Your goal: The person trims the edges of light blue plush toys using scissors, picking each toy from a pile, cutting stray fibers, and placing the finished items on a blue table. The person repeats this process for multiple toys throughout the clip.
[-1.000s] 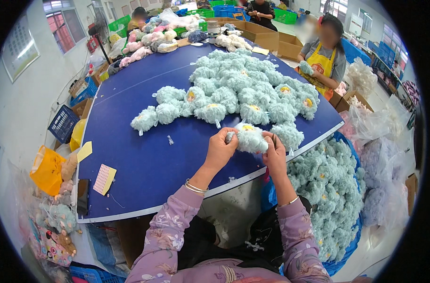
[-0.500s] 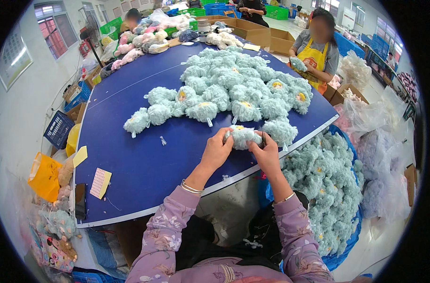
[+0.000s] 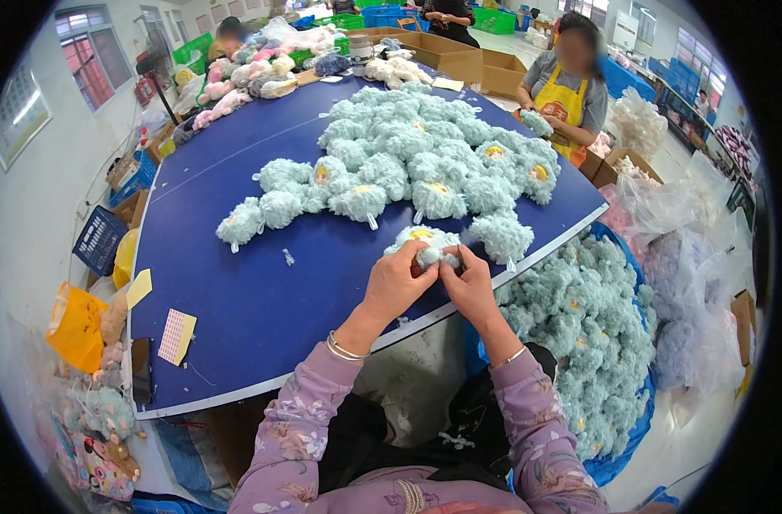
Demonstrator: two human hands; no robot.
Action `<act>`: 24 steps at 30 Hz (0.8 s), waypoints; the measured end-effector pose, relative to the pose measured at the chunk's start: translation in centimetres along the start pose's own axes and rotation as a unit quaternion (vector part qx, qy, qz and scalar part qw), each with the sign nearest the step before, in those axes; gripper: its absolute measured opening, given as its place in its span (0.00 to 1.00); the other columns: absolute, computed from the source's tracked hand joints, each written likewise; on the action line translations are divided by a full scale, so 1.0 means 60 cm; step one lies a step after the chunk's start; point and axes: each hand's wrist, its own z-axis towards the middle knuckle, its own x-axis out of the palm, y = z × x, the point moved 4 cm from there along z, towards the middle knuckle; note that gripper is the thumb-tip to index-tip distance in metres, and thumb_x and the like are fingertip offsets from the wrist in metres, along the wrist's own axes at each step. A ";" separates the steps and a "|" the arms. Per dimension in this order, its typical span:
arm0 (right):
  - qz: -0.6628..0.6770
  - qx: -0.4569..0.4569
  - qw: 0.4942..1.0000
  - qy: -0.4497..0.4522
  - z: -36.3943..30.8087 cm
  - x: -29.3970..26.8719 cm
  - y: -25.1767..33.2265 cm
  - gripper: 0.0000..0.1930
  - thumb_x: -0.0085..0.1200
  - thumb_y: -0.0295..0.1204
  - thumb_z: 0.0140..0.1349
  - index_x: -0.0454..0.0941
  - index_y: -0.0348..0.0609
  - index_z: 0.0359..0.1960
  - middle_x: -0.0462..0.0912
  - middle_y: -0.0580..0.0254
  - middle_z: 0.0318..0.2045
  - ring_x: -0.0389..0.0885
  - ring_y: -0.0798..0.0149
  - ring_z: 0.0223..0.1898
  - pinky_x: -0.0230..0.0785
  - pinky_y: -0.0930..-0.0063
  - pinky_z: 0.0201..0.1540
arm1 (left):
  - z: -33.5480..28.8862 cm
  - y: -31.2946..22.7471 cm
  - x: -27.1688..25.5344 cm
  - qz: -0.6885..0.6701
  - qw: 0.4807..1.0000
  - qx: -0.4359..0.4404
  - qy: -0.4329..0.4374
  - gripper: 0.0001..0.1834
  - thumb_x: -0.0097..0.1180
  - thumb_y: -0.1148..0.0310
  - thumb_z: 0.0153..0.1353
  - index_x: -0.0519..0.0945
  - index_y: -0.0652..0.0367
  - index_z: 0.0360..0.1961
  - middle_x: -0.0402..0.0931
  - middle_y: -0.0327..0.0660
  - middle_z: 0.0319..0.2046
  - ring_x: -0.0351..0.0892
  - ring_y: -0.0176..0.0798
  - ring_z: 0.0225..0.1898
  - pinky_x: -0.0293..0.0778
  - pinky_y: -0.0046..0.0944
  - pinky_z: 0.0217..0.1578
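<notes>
Compared with the earlier frames, the two hands are seen drawn closer together over the near right edge of the blue table (image 3: 262, 308), and the pale blue plush toy (image 3: 423, 243) is now held lower and more tightly between them; the view itself is shifted slightly, so the heap sits further to the right. The left hand (image 3: 397, 281) is curled, its fingers pinched on the near left part of the toy. The right hand (image 3: 469, 284) is closed likewise, thumb and fingers pressed onto the toy's near right side, the two hands almost touching at the fingertips.

The toy rests on the table just at its near edge, with a yellow patch showing on its far side. Just beyond it, the large heap of similar plush toys (image 3: 425, 150) is spread across the middle of the table. To the right, below the table edge, a blue bin full of the same toys (image 3: 579, 334) is seen.

What exactly is gripped between the fingertips cannot be made out; it is hidden by fluff and fingers. A small dark sliver by the right thumb is too small to identify. A person in a yellow apron (image 3: 566, 86) is seated at the far right.
</notes>
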 end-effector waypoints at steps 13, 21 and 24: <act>0.228 0.116 0.964 0.077 0.003 0.004 -0.004 0.14 0.48 0.29 0.65 0.78 0.35 0.48 0.80 0.67 0.25 0.66 0.82 0.20 0.57 0.85 0.21 | 0.002 0.032 -0.004 -0.337 0.930 -0.146 0.010 0.04 0.52 0.73 0.64 0.73 0.63 0.33 0.74 0.37 0.20 0.69 0.24 0.15 0.64 0.26 0.15; 0.339 0.145 0.923 0.109 0.003 -0.008 0.004 0.16 0.42 0.28 0.69 0.75 0.35 0.53 0.79 0.65 0.29 0.59 0.81 0.17 0.50 0.84 0.18 | 0.008 0.022 -0.006 -0.379 0.911 -0.161 0.017 0.05 0.54 0.73 0.63 0.75 0.64 0.32 0.75 0.36 0.20 0.70 0.22 0.15 0.66 0.24 0.15; 0.348 0.156 0.918 0.110 0.003 -0.007 0.003 0.17 0.41 0.29 0.69 0.74 0.35 0.54 0.79 0.65 0.30 0.58 0.80 0.17 0.48 0.83 0.18 | 0.009 0.021 -0.008 -0.383 0.910 -0.162 0.011 0.06 0.54 0.73 0.64 0.75 0.65 0.33 0.75 0.36 0.20 0.70 0.23 0.15 0.66 0.24 0.15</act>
